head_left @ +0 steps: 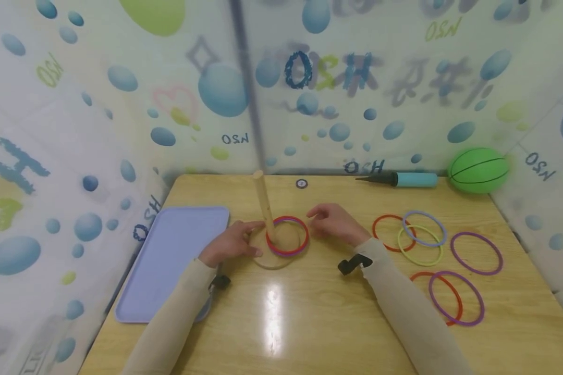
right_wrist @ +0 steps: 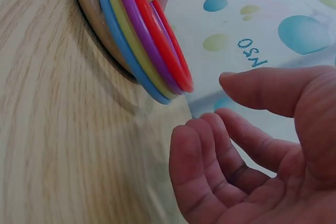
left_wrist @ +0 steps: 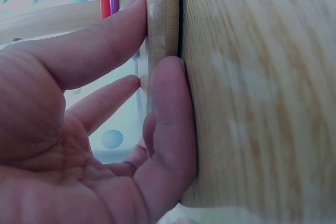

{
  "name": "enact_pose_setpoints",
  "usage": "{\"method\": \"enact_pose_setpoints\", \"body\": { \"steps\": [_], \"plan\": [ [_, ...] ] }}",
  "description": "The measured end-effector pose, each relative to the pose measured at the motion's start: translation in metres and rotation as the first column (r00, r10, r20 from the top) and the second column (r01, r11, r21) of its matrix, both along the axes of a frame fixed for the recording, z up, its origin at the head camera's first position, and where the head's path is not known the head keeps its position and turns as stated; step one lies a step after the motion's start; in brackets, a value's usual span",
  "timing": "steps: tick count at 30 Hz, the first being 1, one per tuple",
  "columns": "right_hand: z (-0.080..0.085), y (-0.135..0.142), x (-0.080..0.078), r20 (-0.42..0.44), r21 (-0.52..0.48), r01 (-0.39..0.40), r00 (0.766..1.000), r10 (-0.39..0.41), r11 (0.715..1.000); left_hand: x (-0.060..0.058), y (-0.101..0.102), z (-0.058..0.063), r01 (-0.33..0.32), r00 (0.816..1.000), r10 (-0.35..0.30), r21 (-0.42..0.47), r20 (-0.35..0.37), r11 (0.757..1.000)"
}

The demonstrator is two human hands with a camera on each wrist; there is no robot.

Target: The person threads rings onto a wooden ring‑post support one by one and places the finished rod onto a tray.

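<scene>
A round wooden base [head_left: 274, 260] with an upright peg [head_left: 263, 200] stands mid-table. Round the peg lies a stack of rings: a red ring [right_wrist: 149, 30] on top, then purple [right_wrist: 137, 24], yellow [right_wrist: 128, 45] and blue [right_wrist: 118, 43]. The stack sits off-centre, jutting past the base's right side. My left hand [head_left: 232, 242] holds the base at its left rim, with thumb and fingers against the wood. Right of the rings, my right hand [head_left: 338, 224] hovers apart from them, fingers loosely curled with nothing between them.
Several loose rings, among them a purple ring [head_left: 476, 253] and a light blue ring [head_left: 424, 228], lie at the right. A lilac tray [head_left: 183, 250] is at the left. Along the back are a hand pump [head_left: 415, 179], a green ball [head_left: 478, 171] and a small round disc [head_left: 302, 183].
</scene>
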State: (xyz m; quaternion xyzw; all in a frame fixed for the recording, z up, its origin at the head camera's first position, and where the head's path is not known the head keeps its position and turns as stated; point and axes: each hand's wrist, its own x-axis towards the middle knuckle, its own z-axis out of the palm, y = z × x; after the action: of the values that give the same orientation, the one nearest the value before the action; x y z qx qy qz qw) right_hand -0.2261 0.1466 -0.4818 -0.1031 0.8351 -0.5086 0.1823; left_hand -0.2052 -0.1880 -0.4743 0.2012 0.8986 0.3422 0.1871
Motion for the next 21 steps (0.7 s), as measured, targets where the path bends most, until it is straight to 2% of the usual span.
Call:
{"method": "enact_pose_setpoints", "body": {
  "steps": [3,13,21],
  "plan": [
    [0.006,0.010,0.004,-0.029,0.038,-0.005,1.000,0.006,0.999,0.000,-0.001,0.000,-0.001,1.000,0.001,0.003,0.009,1.000],
    [0.024,0.063,0.014,-0.084,0.023,-0.045,0.995,0.047,0.999,0.003,0.001,0.002,-0.027,1.000,0.027,-0.001,0.008,1.000],
    [0.034,0.115,0.021,-0.161,0.056,0.005,0.987,0.004,0.998,0.003,0.001,0.001,-0.044,0.999,0.044,-0.009,0.012,0.999]
  ]
}}
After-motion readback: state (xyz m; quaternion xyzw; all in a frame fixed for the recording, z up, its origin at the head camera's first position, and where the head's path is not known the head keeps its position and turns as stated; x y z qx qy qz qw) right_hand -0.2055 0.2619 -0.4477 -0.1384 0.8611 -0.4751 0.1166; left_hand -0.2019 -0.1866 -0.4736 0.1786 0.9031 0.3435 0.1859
